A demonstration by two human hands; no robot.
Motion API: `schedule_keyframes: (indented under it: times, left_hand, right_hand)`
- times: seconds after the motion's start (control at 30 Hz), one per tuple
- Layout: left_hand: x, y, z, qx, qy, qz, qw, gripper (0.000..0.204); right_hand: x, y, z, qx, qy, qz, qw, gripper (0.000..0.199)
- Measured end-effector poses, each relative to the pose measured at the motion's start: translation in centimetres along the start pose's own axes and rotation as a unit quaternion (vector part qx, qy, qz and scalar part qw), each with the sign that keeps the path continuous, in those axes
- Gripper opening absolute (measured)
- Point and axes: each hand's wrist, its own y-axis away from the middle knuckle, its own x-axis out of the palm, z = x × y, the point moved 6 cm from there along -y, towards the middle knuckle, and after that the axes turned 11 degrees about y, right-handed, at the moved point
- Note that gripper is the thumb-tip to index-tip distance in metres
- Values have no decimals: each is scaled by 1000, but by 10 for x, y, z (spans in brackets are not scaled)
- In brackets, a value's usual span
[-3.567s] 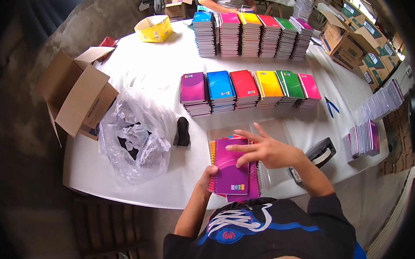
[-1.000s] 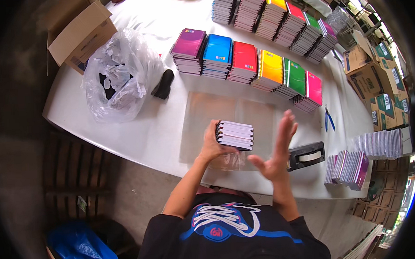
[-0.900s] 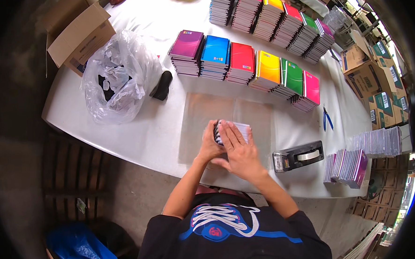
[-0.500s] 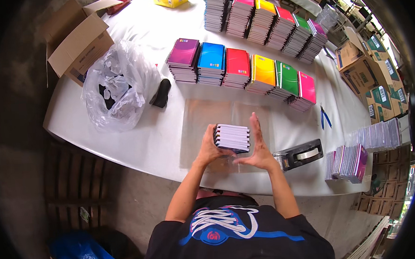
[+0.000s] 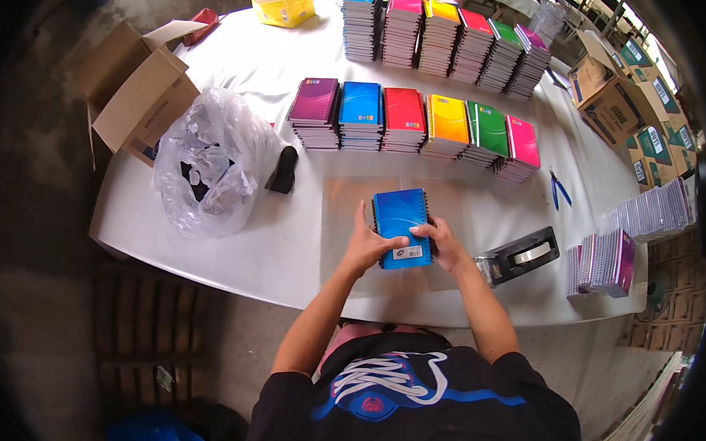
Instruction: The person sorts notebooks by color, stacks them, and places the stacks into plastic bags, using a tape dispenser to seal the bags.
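A blue spiral notebook (image 5: 400,212) with a white label near its lower edge faces up between my hands, on top of a small stack whose lower books are hidden. My left hand (image 5: 367,247) grips the left side, its thumb lying across the cover. From the right, my right hand (image 5: 445,246) holds the opposite side with its thumb on the cover too. Beneath them a clear plastic sheet (image 5: 343,213) is spread on the white-covered table (image 5: 235,262). Just right of my right hand stands a black tape dispenser (image 5: 522,257).
Two rows of notebook stacks (image 5: 403,110) in several colours stand beyond the sheet. On the left are a crumpled plastic bag (image 5: 242,158), a black object (image 5: 284,170) and an open carton (image 5: 143,100). Blue-handled pliers (image 5: 559,190), purple notebooks (image 5: 603,263) and cartons (image 5: 615,111) lie right.
The notebook stack, seen edge-on with white pages up before, now lies with its blue cover up. My right hand, open and apart from it before, has closed on its right side.
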Motion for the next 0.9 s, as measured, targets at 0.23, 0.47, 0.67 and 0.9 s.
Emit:
schedule_keyframes:
  times: [0.23, 0.47, 0.67, 0.9]
  left_hand:
    - [-54, 25, 44, 186, -600, -205, 750, 72]
    - [-50, 28, 52, 134, -615, -234, 741, 65]
    - [-41, 27, 40, 132, -608, -238, 746, 59]
    - [-73, 18, 8, 196, -339, -215, 895, 60]
  right_hand:
    - [-13, -13, -28, 35, -45, -62, 996, 52]
    - [-14, -11, -30, 55, -19, -35, 998, 59]
    - [-15, -13, -28, 53, -12, -15, 998, 60]
    - [-11, -11, -24, 78, -3, 12, 997, 61]
